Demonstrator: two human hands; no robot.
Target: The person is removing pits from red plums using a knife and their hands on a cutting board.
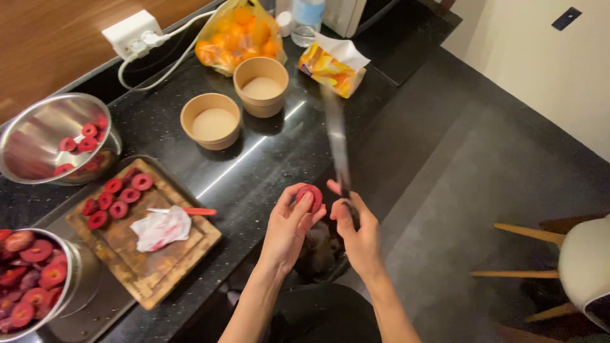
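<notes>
Black stone desk (267, 159) carried cut plum slices on a wooden board (143, 244) and in two steel bowls; left hand (289, 228) clamped a plum half (309, 195), right hand (357, 232) clamped a knife (338, 149), slicing unfinished.

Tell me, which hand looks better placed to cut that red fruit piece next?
The right hand, probably: its fingers already grip the long knife, blade raised beside the fruit. The left hand is occupied pinching the red fruit piece.
</notes>
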